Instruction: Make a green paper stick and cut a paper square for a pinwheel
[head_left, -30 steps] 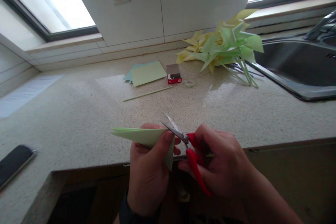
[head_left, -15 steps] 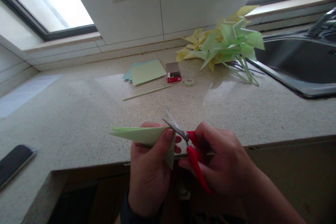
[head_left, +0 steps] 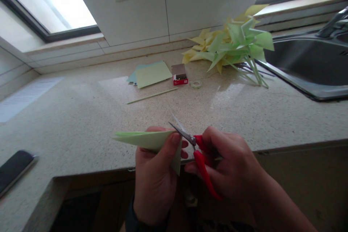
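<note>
Near the counter's front edge, my left hand is closed on a folded piece of light green paper, with the thumb pressed on its near face. The paper's layers part slightly at the left tip. My right hand grips the red handles of a pair of scissors. The scissors' blades are spread a little, and they point up and left by the paper's right corner, beside my left thumb. Whether the blades touch the paper I cannot tell.
Behind my hands lie paper sheets, a thin green stick, a small red box and a tape roll. Paper pinwheels are piled near the sink. A dark phone and printed sheet lie left.
Almost nothing differs. Both hands, the green paper and the scissors hold nearly the same place, and the blades stay spread about as before.
</note>
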